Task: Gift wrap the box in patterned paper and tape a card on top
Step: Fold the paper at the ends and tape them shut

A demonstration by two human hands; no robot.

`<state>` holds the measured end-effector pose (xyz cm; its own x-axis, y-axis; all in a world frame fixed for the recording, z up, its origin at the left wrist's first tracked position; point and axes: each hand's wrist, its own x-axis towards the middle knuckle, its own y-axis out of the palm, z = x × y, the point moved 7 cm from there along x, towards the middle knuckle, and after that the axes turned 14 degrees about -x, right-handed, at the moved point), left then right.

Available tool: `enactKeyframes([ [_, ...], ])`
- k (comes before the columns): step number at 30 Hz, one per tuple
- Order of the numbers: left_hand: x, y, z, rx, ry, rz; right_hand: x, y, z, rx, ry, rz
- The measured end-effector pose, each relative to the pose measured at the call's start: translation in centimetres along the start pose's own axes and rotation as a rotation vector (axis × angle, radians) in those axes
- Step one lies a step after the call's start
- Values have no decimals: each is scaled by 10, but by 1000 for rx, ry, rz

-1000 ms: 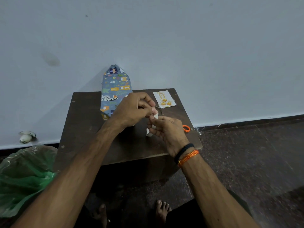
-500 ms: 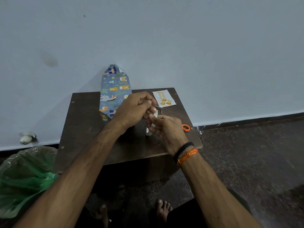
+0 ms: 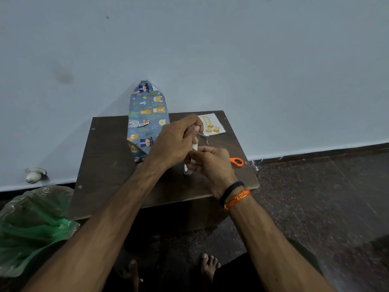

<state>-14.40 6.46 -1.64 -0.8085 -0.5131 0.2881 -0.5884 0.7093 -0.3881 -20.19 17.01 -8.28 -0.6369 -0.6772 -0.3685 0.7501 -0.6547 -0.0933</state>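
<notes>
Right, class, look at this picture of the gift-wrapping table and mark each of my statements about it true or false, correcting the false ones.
1. The card is already taped on top of the wrapped box. False: it lies on the table, to the right of the box.
2. The right hand holds a tape roll. True.
3. The scissors have green handles. False: the handle that shows is orange.
4. The left hand pinches a strip of tape pulled off the roll. True.
5. The wrapped box leans against the wall. True.
</notes>
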Motion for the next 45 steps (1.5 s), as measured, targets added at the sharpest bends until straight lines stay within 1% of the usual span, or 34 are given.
enactKeyframes([
  [5, -2, 0, -9, 36, 38, -35, 4, -2, -1, -34, 0, -43],
  [9, 0, -3, -7, 12, 21, -59, 4, 1, 0, -19, -4, -33],
  [14, -1, -2, -7, 90, 79, -48, 3, 1, 0, 26, 1, -29],
  [17, 0, -2, -4, 100, 46, -43, 3, 2, -1, 22, 2, -23],
  [22, -1, -4, -5, 131, 43, -61, 3, 4, -1, 55, 20, -3],
  [25, 0, -5, -2, 54, -3, -54, 3, 5, -3, 102, 40, 5],
  [30, 3, -9, 4, -93, -122, 28, 4, 4, -3, 131, 37, 5],
  [35, 3, -10, 15, -322, -312, 39, 5, 1, -3, 153, 41, -15],
  [37, 2, -10, 19, -332, -348, 44, 5, 1, -3, 161, 45, -12],
  [41, 0, -11, 22, -257, -364, 71, 5, 1, -4, 162, 54, 2],
  [45, 0, -11, 22, -284, -364, 27, 6, 1, -5, 168, 65, 4],
])
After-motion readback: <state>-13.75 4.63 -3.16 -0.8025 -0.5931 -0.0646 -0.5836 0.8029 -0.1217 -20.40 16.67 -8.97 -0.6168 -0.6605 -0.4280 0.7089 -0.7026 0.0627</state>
